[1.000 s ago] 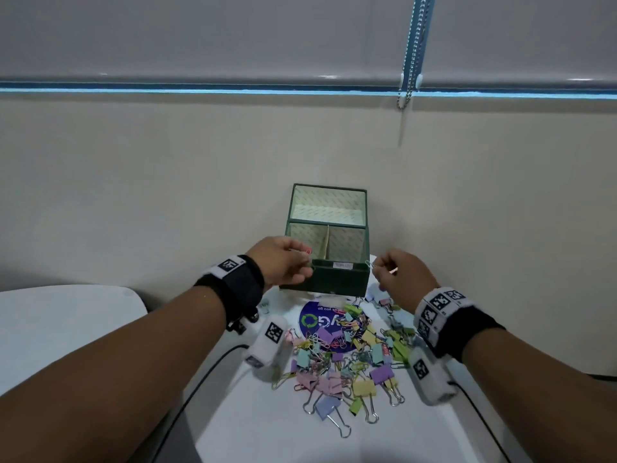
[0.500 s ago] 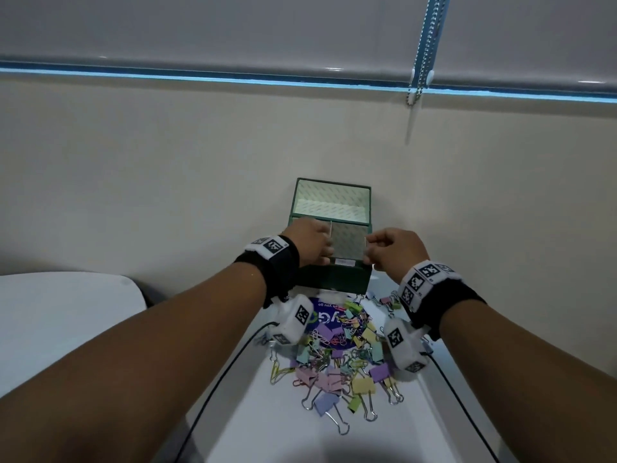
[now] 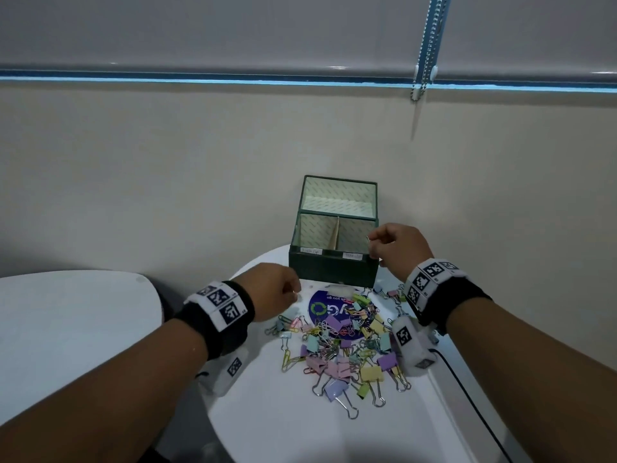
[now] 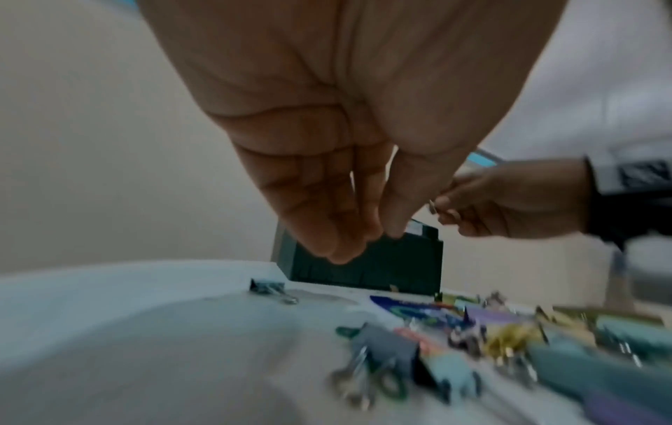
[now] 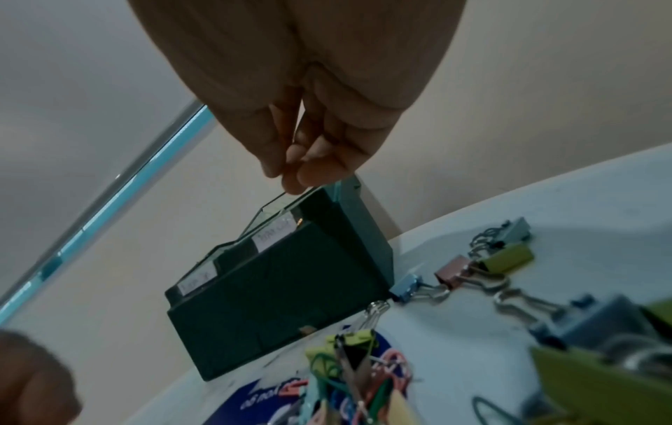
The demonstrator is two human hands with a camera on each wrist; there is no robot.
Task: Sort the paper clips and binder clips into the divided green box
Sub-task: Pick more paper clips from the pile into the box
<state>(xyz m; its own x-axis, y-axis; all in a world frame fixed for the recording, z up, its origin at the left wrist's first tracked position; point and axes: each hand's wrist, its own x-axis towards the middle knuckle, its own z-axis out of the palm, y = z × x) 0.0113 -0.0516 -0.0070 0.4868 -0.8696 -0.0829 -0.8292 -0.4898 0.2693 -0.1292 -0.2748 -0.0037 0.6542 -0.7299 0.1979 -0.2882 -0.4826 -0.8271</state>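
The dark green box stands at the far edge of the white table, lid up, with a divider between its two labelled front compartments. My right hand hovers at the box's front right corner and pinches a thin silver paper clip between thumb and fingers; the wire shows at the fingertips. My left hand hangs low to the left of the box, fingers loosely together, with nothing in them. A heap of pastel binder clips and paper clips lies in front of the box.
A round blue sticker lies under the heap. A single grey binder clip sits apart near the box's left corner. Another white table is at the left. A black cable runs along the right edge. The wall is right behind the box.
My left hand has drawn back from above the box, down and left toward the table. The right hand stays at the box, shifted slightly right, still pinching its clip.
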